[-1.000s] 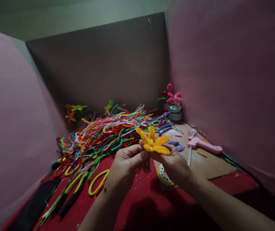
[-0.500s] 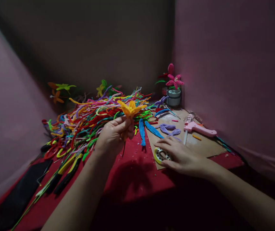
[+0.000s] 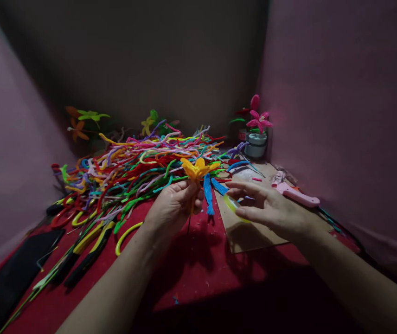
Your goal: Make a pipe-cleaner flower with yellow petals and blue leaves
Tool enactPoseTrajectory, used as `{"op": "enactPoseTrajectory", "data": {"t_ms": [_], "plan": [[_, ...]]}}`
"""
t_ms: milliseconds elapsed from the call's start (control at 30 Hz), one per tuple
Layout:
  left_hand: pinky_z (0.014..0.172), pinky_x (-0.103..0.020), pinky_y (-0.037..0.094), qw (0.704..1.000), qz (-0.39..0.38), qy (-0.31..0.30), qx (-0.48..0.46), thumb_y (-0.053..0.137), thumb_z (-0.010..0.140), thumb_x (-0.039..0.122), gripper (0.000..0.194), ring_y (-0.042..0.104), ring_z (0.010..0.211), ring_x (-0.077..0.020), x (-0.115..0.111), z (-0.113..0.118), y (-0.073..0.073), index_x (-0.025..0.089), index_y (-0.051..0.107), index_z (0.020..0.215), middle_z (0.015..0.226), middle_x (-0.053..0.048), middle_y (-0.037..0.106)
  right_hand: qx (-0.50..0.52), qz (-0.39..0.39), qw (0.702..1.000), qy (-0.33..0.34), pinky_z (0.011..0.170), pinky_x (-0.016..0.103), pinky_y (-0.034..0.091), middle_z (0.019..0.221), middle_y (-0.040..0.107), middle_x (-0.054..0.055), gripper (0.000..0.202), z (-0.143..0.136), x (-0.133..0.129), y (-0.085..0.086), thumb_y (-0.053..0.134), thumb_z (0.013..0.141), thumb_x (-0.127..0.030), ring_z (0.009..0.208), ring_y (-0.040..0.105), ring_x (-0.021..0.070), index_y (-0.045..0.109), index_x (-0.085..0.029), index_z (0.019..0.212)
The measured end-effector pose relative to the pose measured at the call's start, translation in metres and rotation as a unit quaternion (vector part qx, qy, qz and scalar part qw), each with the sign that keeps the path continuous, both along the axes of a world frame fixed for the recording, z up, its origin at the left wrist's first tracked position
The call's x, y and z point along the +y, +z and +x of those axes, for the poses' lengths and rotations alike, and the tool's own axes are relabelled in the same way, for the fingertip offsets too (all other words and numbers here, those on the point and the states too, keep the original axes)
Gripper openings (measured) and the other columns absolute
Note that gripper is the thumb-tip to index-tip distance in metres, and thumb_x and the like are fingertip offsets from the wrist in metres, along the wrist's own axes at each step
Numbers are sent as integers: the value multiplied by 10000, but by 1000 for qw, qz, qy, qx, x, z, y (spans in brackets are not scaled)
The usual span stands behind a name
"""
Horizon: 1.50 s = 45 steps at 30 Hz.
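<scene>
Partly, the cardboard (image 3: 257, 237) disappears behind the right hand (image 3: 275, 208). Apart from it, left of the cardboard, the left hand (image 3: 170, 204) pinches an orange flower (image 3: 199, 170), stem (image 3: 188, 226) partly covered; above the cardboard, the right grips a yellow-rimmed roll (image 3: 231, 203), mostly obscured.

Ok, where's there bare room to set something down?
Red tabletop between the left forearm and the cardboard, bar small scraps; also the cardboard's near corner, below the yellow roll in the right hand. Crowded: fuzzy stems heaped behind the orange flower.
</scene>
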State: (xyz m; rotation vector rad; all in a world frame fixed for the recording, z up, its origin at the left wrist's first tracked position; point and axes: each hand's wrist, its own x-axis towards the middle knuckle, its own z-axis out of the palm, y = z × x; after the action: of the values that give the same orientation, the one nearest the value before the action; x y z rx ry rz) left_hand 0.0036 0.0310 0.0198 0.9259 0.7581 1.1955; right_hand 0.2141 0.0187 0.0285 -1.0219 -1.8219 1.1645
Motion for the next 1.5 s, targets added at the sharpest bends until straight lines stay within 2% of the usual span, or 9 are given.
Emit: {"op": "enactPoseTrajectory", "data": {"t_ms": [267,400,567,667,800,900,1100,1300,1500], "plan": [[393,-148,412,998,-24,11,-50,627,764,173,155,570,493,-78,1,-2,2,53,656,858,849,-148,698,32,6,999,18,802,368,459,1057,601,96,523,-25,34,-7,663,686,-291,986,547,224,539,-173,1181],[433,-170,481,998,-30,46,-43,577,792,132,140,657,591,-141,2,-2,3,69,657,888,836,-133,713,9,28,999,20,815,369,455,1067,604,84,474,-31,37,-10,639,701,-273,1002,542,226,556,-203,1162],[619,-249,559,997,-38,57,-33,629,760,148,112,689,682,-192,1,0,1,69,655,835,770,-126,720,-15,53,998,32,860,372,424,1078,596,65,322,-32,39,-12,590,741,-266,1016,531,220,605,-201,1056],[683,-268,561,997,-30,53,-43,653,744,155,115,690,692,-189,1,1,0,74,648,824,753,-117,720,13,59,997,45,825,348,428,1030,600,42,250,-32,39,-14,559,773,-289,967,540,204,608,-208,1004],[661,-241,559,997,-30,48,-52,640,756,150,93,687,671,-172,1,2,0,76,649,811,741,-105,718,19,36,996,74,735,305,446,974,597,45,318,-36,38,-16,598,764,-394,861,549,180,600,-183,1002],[710,-249,555,997,-21,52,-58,619,773,147,87,688,706,-171,1,2,1,79,653,814,763,-102,719,21,24,995,92,694,285,447,903,595,38,304,-37,38,-18,514,828,-411,791,548,153,602,-170,992],[714,-208,544,997,-24,45,-53,611,781,158,94,686,695,-151,1,1,0,84,663,806,748,-91,718,0,50,993,110,748,301,435,829,607,26,287,-35,39,-22,495,845,-421,791,552,157,632,-175,905],[749,-231,546,997,-27,36,-57,619,776,165,119,688,731,-162,3,0,-3,84,666,850,807,-103,721,183,-68,977,84,779,297,433,955,624,27,259,-43,41,-32,600,775,-323,855,573,147,612,-205,1005],[706,-242,559,997,-41,42,-52,644,751,151,69,688,666,-164,3,2,-4,91,658,781,728,-92,719,268,-223,935,60,630,264,425,767,635,6,195,-46,43,-33,666,634,-202,639,571,122,628,-169,823]]}}
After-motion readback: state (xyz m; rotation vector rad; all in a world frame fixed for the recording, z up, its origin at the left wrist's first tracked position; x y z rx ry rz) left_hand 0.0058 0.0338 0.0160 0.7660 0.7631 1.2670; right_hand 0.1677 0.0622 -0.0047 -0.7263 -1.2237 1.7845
